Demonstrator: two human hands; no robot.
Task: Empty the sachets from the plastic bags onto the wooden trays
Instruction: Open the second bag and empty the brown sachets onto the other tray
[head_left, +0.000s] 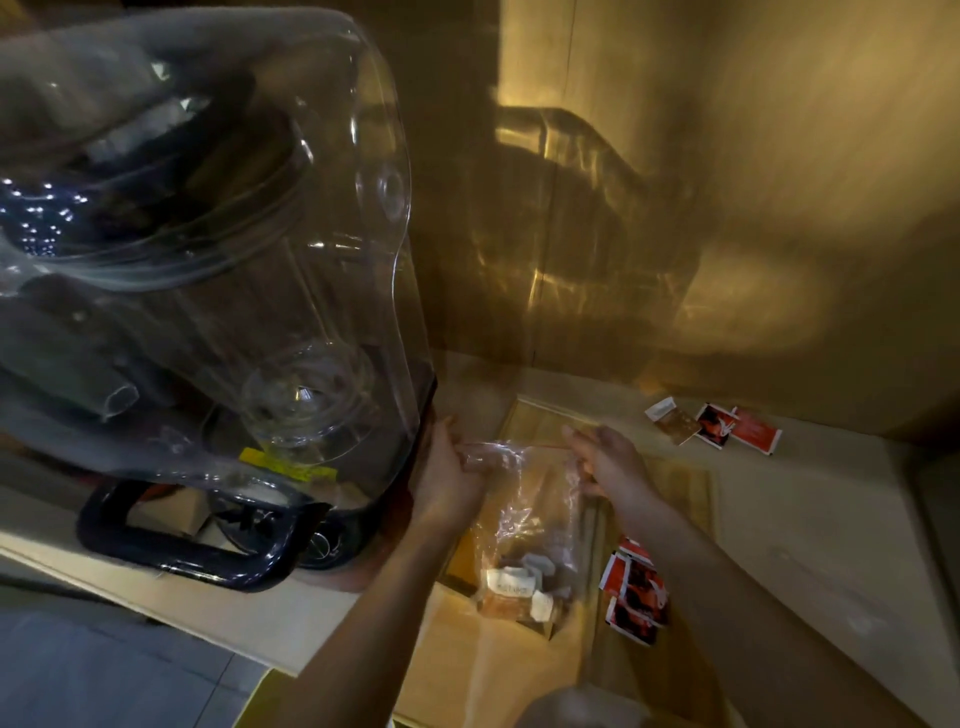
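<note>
A clear plastic bag (530, 519) hangs upright over a wooden tray (540, 421), with several white and brown sachets (519, 587) lying at its bottom. My left hand (452, 473) pinches the bag's top left edge. My right hand (608, 457) grips the top right edge, so the mouth is held between both hands. Red sachets (636, 592) lie in a pile on the tray to the right of the bag.
A large blender under a clear plastic cover (218, 270) stands close on the left, touching distance from my left hand. More red and brown sachets (717, 423) lie on the counter (810, 519) at the back right. Wooden walls close the back.
</note>
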